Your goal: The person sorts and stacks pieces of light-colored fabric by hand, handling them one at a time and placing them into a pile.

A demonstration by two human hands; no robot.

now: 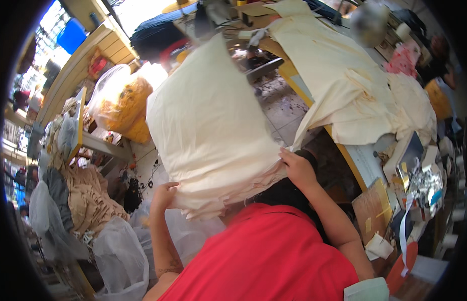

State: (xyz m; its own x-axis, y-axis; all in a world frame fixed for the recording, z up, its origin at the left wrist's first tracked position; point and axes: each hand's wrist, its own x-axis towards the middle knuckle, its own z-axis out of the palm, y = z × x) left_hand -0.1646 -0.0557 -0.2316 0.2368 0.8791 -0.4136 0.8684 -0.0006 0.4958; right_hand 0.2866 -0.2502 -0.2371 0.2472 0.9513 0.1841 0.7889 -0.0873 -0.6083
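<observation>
A wide piece of cream cloth [208, 115] stretches out in front of me, over my lap and away toward the far tables. Its near edge is bunched and uneven, with several layers showing. At the near left corner, my left hand [165, 194] is closed on the cloth's edge. My right hand [299, 169] pinches the near right corner, close to a strip of more cream cloth [339, 85] that trails off the table on the right. Beneath the cloth, my lap is mostly hidden.
A yellow-edged table [355, 165] runs along my right, with a sewing machine [416, 163] on it. Clear plastic bags [120, 251] and tan cloth [93, 195] lie at left. Behind them stands a bag of yellow-orange material [124, 103]. Scraps litter the tiled floor [281, 108].
</observation>
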